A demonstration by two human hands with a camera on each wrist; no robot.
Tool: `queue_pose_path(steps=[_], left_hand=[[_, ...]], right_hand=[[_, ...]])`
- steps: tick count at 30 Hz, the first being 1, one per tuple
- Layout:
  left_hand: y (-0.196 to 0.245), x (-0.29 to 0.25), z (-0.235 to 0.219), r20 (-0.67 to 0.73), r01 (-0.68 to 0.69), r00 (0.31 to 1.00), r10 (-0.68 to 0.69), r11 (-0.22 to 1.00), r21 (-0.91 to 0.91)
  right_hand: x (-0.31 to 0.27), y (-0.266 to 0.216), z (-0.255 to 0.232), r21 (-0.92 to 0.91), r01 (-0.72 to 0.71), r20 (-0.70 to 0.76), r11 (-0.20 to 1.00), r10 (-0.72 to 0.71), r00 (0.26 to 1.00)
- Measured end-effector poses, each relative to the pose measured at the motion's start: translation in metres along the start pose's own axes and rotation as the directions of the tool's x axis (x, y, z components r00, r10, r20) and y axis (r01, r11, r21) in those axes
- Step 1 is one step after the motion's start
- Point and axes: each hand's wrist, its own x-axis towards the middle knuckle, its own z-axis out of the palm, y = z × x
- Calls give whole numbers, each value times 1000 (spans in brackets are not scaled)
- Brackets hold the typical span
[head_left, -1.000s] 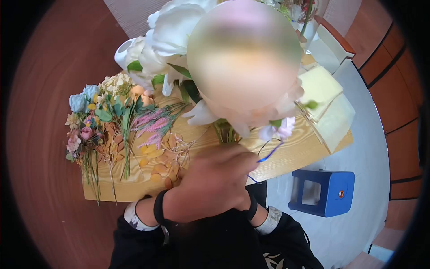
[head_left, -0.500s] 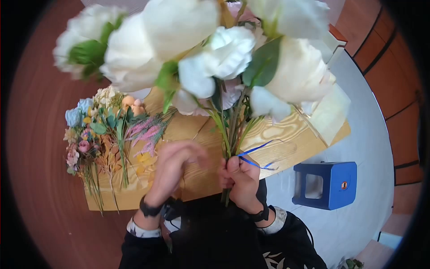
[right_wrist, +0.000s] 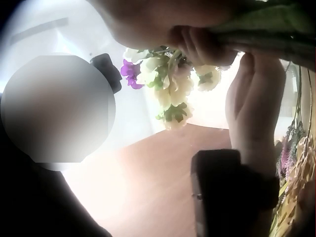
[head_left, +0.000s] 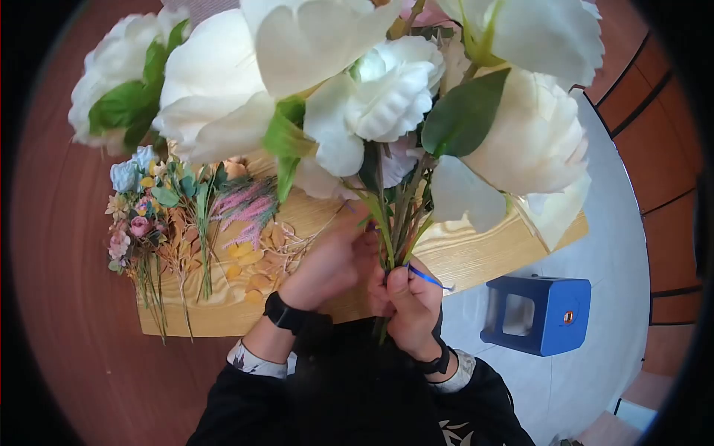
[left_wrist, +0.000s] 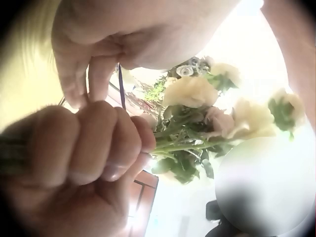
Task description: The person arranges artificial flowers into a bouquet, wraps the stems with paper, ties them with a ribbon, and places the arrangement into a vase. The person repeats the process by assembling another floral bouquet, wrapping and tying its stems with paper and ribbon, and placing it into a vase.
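A bouquet of large white and cream artificial flowers [head_left: 394,89] stands over the near edge of the table, its heads filling the upper head view. My right hand [head_left: 410,305] grips the bundled green stems [head_left: 401,212] below the blooms. A narrow blue ribbon [head_left: 428,279] sticks out to the right above that hand. Partly behind the stems, my left hand [head_left: 331,260] reaches in from the left with bent fingers. In the left wrist view the ribbon [left_wrist: 121,86] runs from the left hand's fingers down to the right fist [left_wrist: 84,143].
Loose flower stems lie on the wooden table [head_left: 476,253] at left: blue and pink blooms [head_left: 137,223], pink spikes [head_left: 249,212] and orange leaves [head_left: 260,260]. Pale wrapping sheets [head_left: 558,212] lie at the right. A blue stool [head_left: 539,316] stands on the floor.
The bouquet has tipped so its stems and undersides show. My left hand came off the right hand, swung left, then moved back in behind the stems. The right hand keeps its grip.
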Motion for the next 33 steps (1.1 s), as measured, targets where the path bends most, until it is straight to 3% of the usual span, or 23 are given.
queue_pose_path(steps=[1,3,4,6,7,9,11,12,14,22,24,25,26,27,28,30,31,33], left_hand=[[3,-5,1,-2,8,1000,-8,1000,-1],[13,-18,9,-8,17,1000,-22,924,-383],[17,-23,15,-12,11,1000,-16,923,-384],[17,-35,29,-6,-179,982,190,917,-355],[15,-41,31,-10,-183,981,192,916,-358],[11,-50,35,26,-361,930,367,925,-121],[11,-57,37,26,-379,924,382,921,-92],[10,-60,37,31,-396,917,398,916,-56],[5,-58,31,31,-390,919,392,919,-54],[6,-67,36,9,-466,883,469,875,133],[-1,-69,34,70,-494,832,550,679,544],[2,-67,35,71,-494,832,550,676,546],[7,-66,36,328,-587,767,552,395,707],[12,-64,37,563,-659,688,457,69,749],[16,-63,41,564,-659,688,456,68,749],[25,-64,53,688,-605,621,375,-328,725],[30,-67,58,692,-608,618,372,-331,721],[39,-75,64,611,-460,722,326,-434,775]], right_hand=[[1,1,0,-18,-1,-47,1000,0,999],[2,5,0,-35,-6,-86,999,3,996],[3,10,-2,-58,9,-103,998,-15,995],[3,17,-4,-83,18,-114,996,-27,993],[3,20,-3,-47,48,-128,998,-54,990],[2,26,-3,-14,76,-145,997,-77,986],[1,32,-1,-151,187,-195,971,-215,957],[2,28,0,-151,183,-194,971,-211,958],[8,15,5,12,84,-302,996,-77,950],[9,33,7,-120,163,-293,979,-192,937],[14,38,3,-122,180,-297,976,-209,932],[17,40,-1,-242,205,-301,948,-274,913],[19,41,-4,-361,221,-298,906,-336,893],[21,41,-4,-360,220,-298,906,-336,894],[23,40,-4,-344,199,-346,918,-321,882],[25,40,-5,-326,185,-392,927,-311,866],[25,41,-6,-291,193,-405,937,-304,862],[21,43,-6,-254,203,-418,946,-297,858]])
